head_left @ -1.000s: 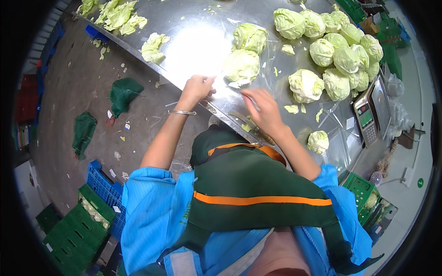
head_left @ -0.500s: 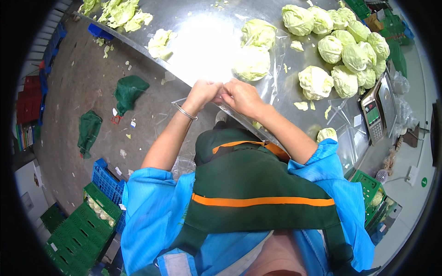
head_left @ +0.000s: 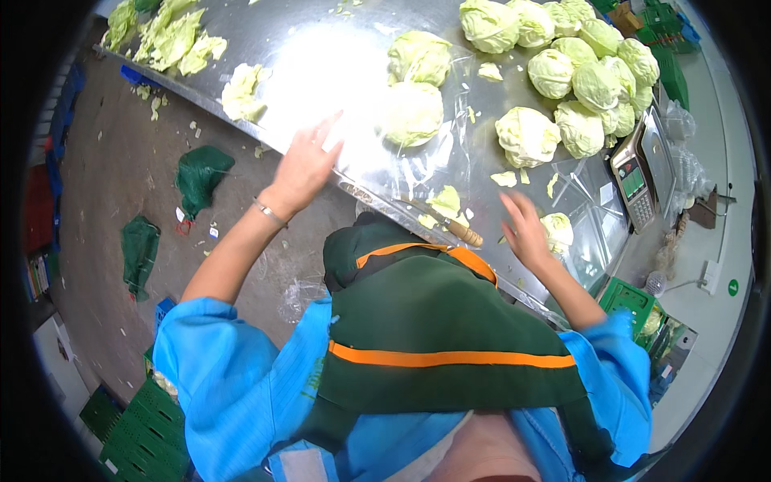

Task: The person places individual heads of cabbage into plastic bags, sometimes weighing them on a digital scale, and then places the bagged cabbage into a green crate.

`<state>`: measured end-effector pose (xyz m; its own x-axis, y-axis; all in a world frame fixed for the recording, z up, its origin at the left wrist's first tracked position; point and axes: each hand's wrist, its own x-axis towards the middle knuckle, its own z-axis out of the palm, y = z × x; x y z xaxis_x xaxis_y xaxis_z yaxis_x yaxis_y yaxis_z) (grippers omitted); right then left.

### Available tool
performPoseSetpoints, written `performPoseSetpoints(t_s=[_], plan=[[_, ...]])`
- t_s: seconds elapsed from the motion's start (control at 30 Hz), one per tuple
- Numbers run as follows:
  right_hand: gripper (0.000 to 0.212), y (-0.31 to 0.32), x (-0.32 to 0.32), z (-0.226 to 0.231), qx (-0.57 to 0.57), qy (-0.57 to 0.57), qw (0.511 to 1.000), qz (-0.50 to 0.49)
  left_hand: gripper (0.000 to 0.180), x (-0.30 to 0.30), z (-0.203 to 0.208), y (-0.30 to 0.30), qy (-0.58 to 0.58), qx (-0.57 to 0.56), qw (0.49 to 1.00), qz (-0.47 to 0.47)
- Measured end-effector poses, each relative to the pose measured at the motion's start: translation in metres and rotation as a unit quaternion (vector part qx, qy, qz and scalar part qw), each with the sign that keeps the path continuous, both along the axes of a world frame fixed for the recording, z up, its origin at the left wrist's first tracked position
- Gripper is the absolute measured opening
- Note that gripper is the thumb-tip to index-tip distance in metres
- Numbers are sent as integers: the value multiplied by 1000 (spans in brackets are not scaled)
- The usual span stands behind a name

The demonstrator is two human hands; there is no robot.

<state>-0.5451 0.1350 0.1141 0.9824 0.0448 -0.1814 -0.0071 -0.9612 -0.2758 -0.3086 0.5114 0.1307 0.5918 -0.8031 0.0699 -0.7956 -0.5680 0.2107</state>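
Observation:
My left hand [head_left: 307,167] is over the near edge of the metal table [head_left: 297,48], fingers apart and holding nothing. Two pale green cabbages [head_left: 413,114] lie to its right, on or in clear plastic film [head_left: 459,136]. My right hand [head_left: 526,231] hovers at the table's near right part, its fingers spread and nothing in them. Just right of it sits a small cabbage [head_left: 557,230]. Between my hands, along the edge, rests a knife with a wooden handle [head_left: 459,230], beside some cabbage leaf scraps [head_left: 446,202].
Several cabbages [head_left: 596,86] are heaped at the far right, next to a scale [head_left: 634,183] with a keypad. Clear plastic bags [head_left: 590,213] lie near it. Loose leaves [head_left: 173,36] cover the far left corner. Green net bags [head_left: 201,177] and green crates [head_left: 148,426] are on the floor.
My hands were together at the table edge and have come apart, the left moving left and the right moving right and nearer. The knife handle now shows. The view has shifted slightly.

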Motion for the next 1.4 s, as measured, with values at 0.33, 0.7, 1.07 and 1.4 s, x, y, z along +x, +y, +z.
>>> performPoseSetpoints(t_s=[0.33,0.7,1.07,1.4], plan=[[15,50,141,91,369,-329,846,-200,21,21,68,-93,144,-490,843,168],[25,43,111,78,525,-47,716,-458,32,-12,82,-95,509,-342,735,289],[49,72,42,40,314,97,941,-84,28,-29,54,-53,756,-8,604,253],[87,82,21,32,349,-292,868,-196,34,-30,121,-145,485,-251,838,20]])
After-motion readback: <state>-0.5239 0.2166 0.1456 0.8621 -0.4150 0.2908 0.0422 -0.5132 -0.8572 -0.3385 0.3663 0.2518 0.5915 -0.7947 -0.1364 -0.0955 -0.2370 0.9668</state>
